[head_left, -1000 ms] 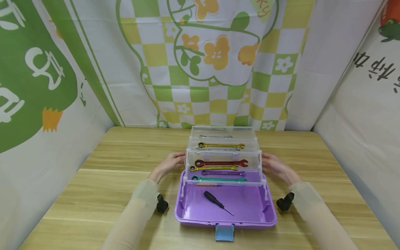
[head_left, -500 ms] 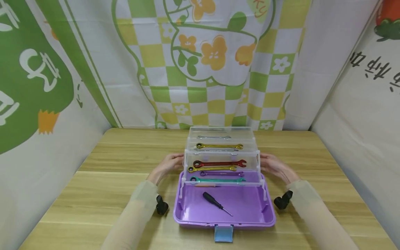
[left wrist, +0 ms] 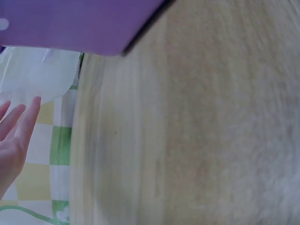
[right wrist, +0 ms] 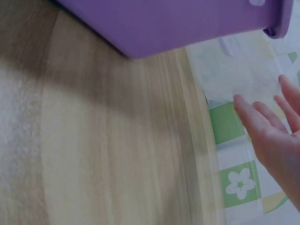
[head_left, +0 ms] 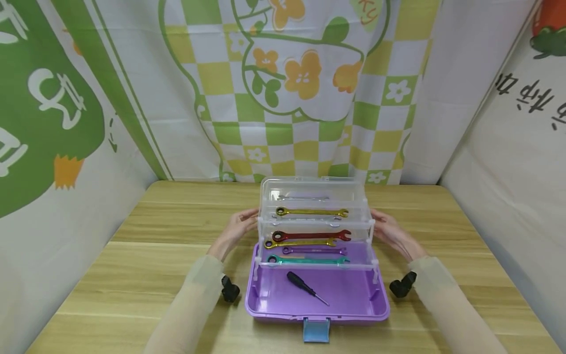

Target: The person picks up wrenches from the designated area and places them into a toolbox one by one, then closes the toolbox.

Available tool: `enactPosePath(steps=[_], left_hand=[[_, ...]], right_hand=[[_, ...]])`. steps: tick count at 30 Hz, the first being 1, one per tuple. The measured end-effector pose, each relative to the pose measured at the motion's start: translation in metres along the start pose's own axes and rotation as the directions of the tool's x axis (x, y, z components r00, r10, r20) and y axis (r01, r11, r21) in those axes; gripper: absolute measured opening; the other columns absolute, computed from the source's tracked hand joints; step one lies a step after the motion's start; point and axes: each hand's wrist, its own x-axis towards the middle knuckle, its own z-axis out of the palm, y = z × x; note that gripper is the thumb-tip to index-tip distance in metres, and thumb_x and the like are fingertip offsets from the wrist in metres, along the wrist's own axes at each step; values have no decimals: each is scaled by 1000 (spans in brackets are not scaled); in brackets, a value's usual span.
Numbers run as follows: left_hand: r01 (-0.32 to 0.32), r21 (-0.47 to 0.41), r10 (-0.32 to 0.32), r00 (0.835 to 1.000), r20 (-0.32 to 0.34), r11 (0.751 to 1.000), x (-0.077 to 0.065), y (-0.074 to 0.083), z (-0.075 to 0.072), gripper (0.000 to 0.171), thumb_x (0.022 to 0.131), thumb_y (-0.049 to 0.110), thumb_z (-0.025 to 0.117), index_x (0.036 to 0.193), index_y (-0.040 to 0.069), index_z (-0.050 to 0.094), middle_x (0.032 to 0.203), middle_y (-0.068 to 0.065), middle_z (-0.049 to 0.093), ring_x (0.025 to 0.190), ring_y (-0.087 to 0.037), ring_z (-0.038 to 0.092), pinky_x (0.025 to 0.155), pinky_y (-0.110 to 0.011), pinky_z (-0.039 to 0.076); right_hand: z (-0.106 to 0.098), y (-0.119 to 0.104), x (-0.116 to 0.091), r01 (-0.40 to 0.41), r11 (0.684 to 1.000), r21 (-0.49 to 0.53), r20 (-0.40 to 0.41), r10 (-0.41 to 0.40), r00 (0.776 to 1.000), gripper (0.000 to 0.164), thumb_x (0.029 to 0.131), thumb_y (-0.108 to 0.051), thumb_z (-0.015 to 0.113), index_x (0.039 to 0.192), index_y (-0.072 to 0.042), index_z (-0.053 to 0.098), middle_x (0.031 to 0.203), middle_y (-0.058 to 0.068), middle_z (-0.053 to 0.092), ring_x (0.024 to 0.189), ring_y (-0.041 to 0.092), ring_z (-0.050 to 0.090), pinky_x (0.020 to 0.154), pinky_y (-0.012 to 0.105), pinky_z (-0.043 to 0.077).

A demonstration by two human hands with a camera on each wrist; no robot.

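A purple toolbox (head_left: pixel 383 310) stands open, its clear lid (head_left: pixel 309 185) raised at the back and its clear trays fanned out. My left hand (head_left: pixel 235 230) is at the lid's left side, my right hand (head_left: pixel 393 235) at its right; part of the fingers is hidden behind it. Both wrist views show extended fingers of the left hand (left wrist: pixel 14 138) and the right hand (right wrist: pixel 274 136) by the clear plastic. Several wrenches lie in the trays, among them a red wrench (head_left: pixel 311 236), a gold wrench (head_left: pixel 311 212) and a teal wrench (head_left: pixel 305 261). A black-handled screwdriver (head_left: pixel 300 282) lies in the base.
A light blue latch (head_left: pixel 316 330) hangs down at the toolbox's front. The box rests on a wooden table (head_left: pixel 155 255). A checkered curtain (head_left: pixel 292 132) hangs close behind the table's back edge, with fabric walls on both sides.
Over the last half second, the lid has tipped forward and the trays with the wrenches have shifted toward me and slightly down. Both hands stay at the lid's sides.
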Motion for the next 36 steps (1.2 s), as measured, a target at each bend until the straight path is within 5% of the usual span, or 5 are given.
enactPosePath(steps=[5, 7, 26, 32, 36], left_hand=[[-44, -25, 44, 999, -13, 999, -4, 6, 1, 44, 85, -6, 47, 127, -12, 34, 129, -29, 37, 108, -22, 52, 87, -25, 43], [-63, -14, 63, 998, -11, 998, -6, 8, 1, 45, 84, -6, 48, 127, -11, 35, 128, -28, 38, 112, -27, 48, 89, -27, 42], [-169, 56, 174, 979, -107, 984, -32, 21, 11, 42, 81, -1, 58, 121, -6, 47, 122, -21, 48, 110, -27, 51, 93, -29, 39], [-189, 57, 195, 971, -134, 980, -39, 22, 13, 39, 80, -1, 59, 118, -6, 49, 118, -20, 51, 98, -8, 58, 90, -26, 41], [-184, 75, 193, 969, -155, 980, -42, 23, 14, 37, 80, -1, 59, 116, -6, 50, 116, -20, 52, 91, -4, 59, 89, -27, 42]], right_hand=[[4, -6, -5, 51, 999, -12, -12, -51, 999, 58, 90, 0, 43, 132, 10, 4, 137, 28, 5, 95, -3, 53, 84, 17, 43], [5, -9, -6, 55, 998, -23, -19, -55, 998, 58, 90, -1, 44, 133, 9, 5, 137, 29, 3, 96, -3, 53, 84, 17, 43], [15, -27, -29, 115, 993, -39, -114, -119, 986, 56, 82, -3, 59, 128, 6, 30, 129, 5, 42, 99, -2, 53, 87, 19, 41], [21, -32, -38, 110, 993, -52, -119, -115, 986, 52, 82, 2, 57, 128, 4, 32, 134, 13, 32, 104, -1, 51, 88, 20, 40], [24, -33, -45, 149, 988, -47, -105, -153, 983, 47, 84, 2, 55, 128, -4, 41, 124, -2, 50, 101, -1, 52, 87, 18, 41]])
